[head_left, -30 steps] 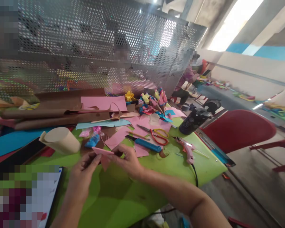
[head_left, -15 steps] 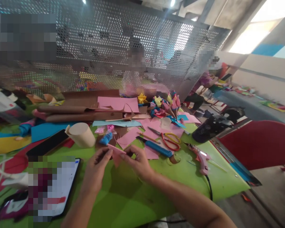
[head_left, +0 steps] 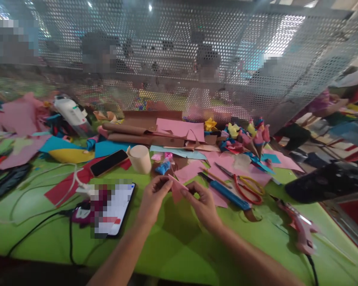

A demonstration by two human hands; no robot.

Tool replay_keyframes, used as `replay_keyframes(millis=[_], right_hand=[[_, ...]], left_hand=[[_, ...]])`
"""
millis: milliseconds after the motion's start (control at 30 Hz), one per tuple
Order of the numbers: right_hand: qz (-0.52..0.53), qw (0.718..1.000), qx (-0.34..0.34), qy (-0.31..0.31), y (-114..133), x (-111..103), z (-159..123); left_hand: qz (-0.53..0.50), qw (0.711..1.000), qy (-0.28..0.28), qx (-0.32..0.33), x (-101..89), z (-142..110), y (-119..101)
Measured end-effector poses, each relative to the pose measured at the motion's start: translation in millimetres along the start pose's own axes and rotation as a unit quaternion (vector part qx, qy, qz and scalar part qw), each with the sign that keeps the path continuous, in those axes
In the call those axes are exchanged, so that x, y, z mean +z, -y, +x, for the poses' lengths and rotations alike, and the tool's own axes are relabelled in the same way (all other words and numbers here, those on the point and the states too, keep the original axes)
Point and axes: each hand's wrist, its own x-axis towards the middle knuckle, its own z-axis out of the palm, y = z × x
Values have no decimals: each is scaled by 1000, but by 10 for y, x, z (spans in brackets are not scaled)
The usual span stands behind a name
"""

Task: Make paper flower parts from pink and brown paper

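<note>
A small pink piece of paper (head_left: 177, 191) with a folded upper edge hangs between my hands above the green table. My left hand (head_left: 155, 195) pinches its left corner between thumb and fingers. At the other end, my right hand (head_left: 201, 200) grips the right corner in the same way. Just beyond my fingers lies a small blue bundle (head_left: 163, 167) beside a shiny pink one (head_left: 168, 156). To the right of my right hand are a blue utility knife (head_left: 229, 194), a pencil (head_left: 216, 177) and scissors with red and yellow handles (head_left: 247, 190).
A pink glue gun (head_left: 301, 228) and a dark bottle (head_left: 318, 180) stand toward the right edge. Left are a lit phone (head_left: 116, 210), a dark phone (head_left: 109, 163), cables and a cream roll (head_left: 139, 159). Paper flowers (head_left: 250, 137) and brown paper rolls (head_left: 128, 137) lie before the perforated metal screen (head_left: 167, 87).
The view has swung left, so things on the table appear farther right. Both hands keep their hold on the pink paper, with little visible change in its shape.
</note>
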Motion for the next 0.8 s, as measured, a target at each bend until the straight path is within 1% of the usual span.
replay_keyframes(millis=[133,267,433,633,800], right_hand=[[6,1000,2,-11,24,-9,-1],[6,1000,11,-7,12,-10,-4],[8,1000,16,-16,6,-15,3],[28,999,25,-30,61,-10,16],[43,998,36,-28,69,4,39]], left_hand=[[13,999,31,-7,-5,-7,26],[15,999,32,-1,-28,1,45],[5,999,41,-27,-26,2,52],[50,995,84,-31,-17,18,60],[75,994,75,-14,-44,50,68]])
